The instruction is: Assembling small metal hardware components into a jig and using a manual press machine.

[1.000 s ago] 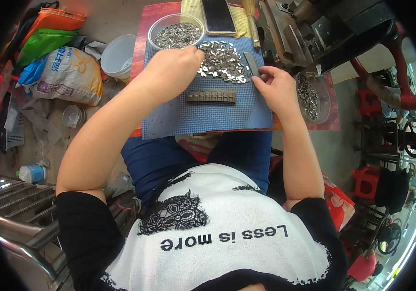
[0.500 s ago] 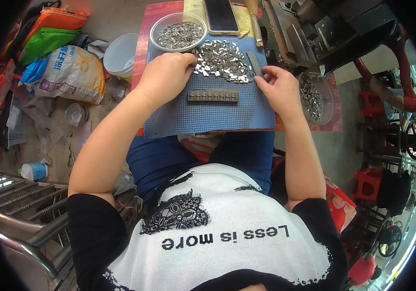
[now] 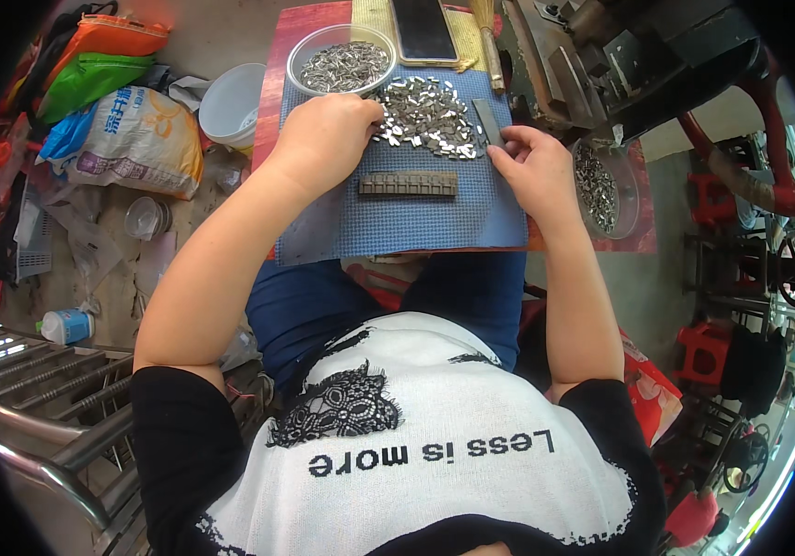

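My left hand (image 3: 325,141) is at the left edge of a loose pile of small shiny metal pieces (image 3: 427,119). Its fingers are drawn together and point down; whatever they hold is hidden behind the hand. On the pile's other side, my right hand (image 3: 546,174) pinches the near end of a flat grey metal strip (image 3: 485,120) between thumb and fingers. A dark slotted metal block (image 3: 407,184) lies crosswise in front of the pile, touched by neither hand. All of this rests on a blue textured mat (image 3: 397,230).
Behind my left hand stands a clear round tub (image 3: 292,67) of metal pieces, beside a phone (image 3: 423,32) and a brush (image 3: 491,60). Another clear tub (image 3: 627,218) sits right of my right hand. Dark machinery (image 3: 569,88) borders the far right; a white bucket (image 3: 226,107) is left.
My left hand has shifted slightly to the right along the pile's edge. The right hand, strip and slotted block stay practically where they were.
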Tool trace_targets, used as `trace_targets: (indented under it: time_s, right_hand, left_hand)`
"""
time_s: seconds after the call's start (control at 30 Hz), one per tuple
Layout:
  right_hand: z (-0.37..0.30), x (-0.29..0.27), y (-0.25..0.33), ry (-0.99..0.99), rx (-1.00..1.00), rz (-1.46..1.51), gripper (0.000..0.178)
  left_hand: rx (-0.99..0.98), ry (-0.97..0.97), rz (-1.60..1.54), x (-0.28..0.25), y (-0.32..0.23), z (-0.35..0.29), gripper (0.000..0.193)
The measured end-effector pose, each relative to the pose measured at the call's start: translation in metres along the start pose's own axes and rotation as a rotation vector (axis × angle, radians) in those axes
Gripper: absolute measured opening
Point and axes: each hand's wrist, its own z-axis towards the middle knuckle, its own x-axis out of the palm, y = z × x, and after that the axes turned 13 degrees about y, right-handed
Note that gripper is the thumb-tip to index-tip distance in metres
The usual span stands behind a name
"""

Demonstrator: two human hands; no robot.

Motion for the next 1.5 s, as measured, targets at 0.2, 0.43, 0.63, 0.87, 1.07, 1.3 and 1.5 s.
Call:
trace_targets:
  time_s: [0.2,0.43,0.63,0.87,1.07,1.3,1.5]
  right_hand:
    - [-0.001,0.000,0.000,0.001,-0.001,0.008,0.038]
    - [-0.004,-0.005,-0.001,0.021,0.022,0.009,0.039]
    - [-0.004,-0.006,-0.001,0.045,0.036,0.016,0.039]
    - [-0.004,-0.008,0.000,0.052,0.018,0.011,0.039]
    - [-0.007,-0.008,0.005,0.021,0.003,-0.051,0.035]
    - [0.002,-0.009,0.009,0.066,0.026,-0.043,0.030]
    - [-0.012,-0.011,0.020,0.249,-0.323,0.151,0.027]
  left_hand:
    - [-0.089,0.066,0.223,-0.003,-0.016,0.007,0.015]
    - [-0.165,0.174,0.259,-0.018,-0.036,0.013,0.015]
    - [-0.265,0.268,0.156,-0.014,-0.028,0.015,0.017]
    - [-0.233,0.181,-0.047,-0.007,-0.010,0.004,0.017]
    - [-0.186,-0.155,-0.191,-0.028,-0.004,0.010,0.019]
    - [-0.304,-0.233,-0.243,-0.038,0.025,0.004,0.026]
    - [-0.266,-0.292,-0.561,-0.011,-0.026,-0.053,0.020]
